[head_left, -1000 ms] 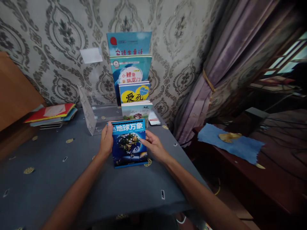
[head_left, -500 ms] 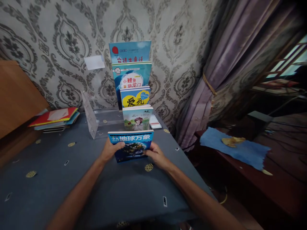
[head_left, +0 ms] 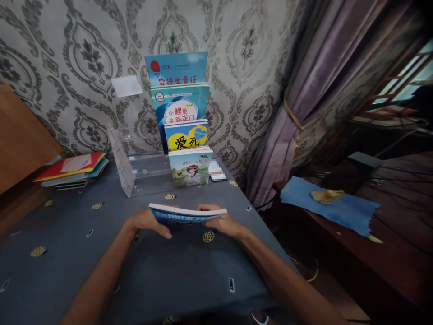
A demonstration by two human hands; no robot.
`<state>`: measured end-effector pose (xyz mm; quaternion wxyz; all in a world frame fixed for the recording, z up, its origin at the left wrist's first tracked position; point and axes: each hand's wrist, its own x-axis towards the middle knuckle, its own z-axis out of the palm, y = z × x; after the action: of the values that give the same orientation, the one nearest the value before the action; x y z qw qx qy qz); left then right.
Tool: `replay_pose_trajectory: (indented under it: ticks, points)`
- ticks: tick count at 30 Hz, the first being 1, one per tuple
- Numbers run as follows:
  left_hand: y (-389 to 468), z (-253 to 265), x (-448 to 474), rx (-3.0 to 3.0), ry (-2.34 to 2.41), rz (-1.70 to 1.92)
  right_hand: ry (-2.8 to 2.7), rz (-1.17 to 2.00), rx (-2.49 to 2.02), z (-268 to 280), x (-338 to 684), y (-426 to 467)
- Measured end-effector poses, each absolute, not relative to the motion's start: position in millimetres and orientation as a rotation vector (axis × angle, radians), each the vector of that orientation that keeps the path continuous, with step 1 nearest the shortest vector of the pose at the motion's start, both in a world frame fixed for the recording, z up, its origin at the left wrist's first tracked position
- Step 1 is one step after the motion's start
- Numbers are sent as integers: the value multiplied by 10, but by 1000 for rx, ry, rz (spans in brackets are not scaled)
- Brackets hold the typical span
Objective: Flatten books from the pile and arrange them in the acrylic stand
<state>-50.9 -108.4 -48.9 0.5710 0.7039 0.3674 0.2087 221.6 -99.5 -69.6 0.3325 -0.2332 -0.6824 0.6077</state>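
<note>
A thin blue book (head_left: 187, 215) with white page edges is between my two hands, above the near part of the table. It is tilted so that its long page edge faces me and its cover shows only as a narrow strip. My left hand (head_left: 149, 222) grips its left end, thumb in front and the other fingers mostly hidden behind. On the right end, my right hand (head_left: 223, 222) is closed round the book. Beyond it stands a clear tiered rack (head_left: 121, 164), with a picture book (head_left: 190, 169) in its lowest front tier.
Behind that rise a yellow-and-blue book (head_left: 186, 137), a teal book (head_left: 182, 104) and a light blue book (head_left: 177, 67). Folders (head_left: 72, 167) lie stacked on the left of the grey-blue tablecloth (head_left: 77, 253). A purple curtain (head_left: 291, 104) hangs at right, near a blue cloth (head_left: 328, 205).
My hands have brought the book lower and nearer to me. Its cover faced me before; now it is tipped so the page edge shows. The view has shifted slightly.
</note>
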Motion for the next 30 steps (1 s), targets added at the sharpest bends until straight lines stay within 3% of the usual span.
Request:
replay_pose_trajectory:
  ticks: [12, 17, 30]
  points:
    - [-1182, -263, -584, 1758, 1067, 434, -1648, 1564, -502, -837, 2160, -1011]
    - [-1137, -201, -506, 1894, 802, 315, -1705, 1299, -442, -734, 2203, -974]
    - [-992, -418, -394, 2004, 825, 592, -1484, 1066, -902, -998, 2154, -827]
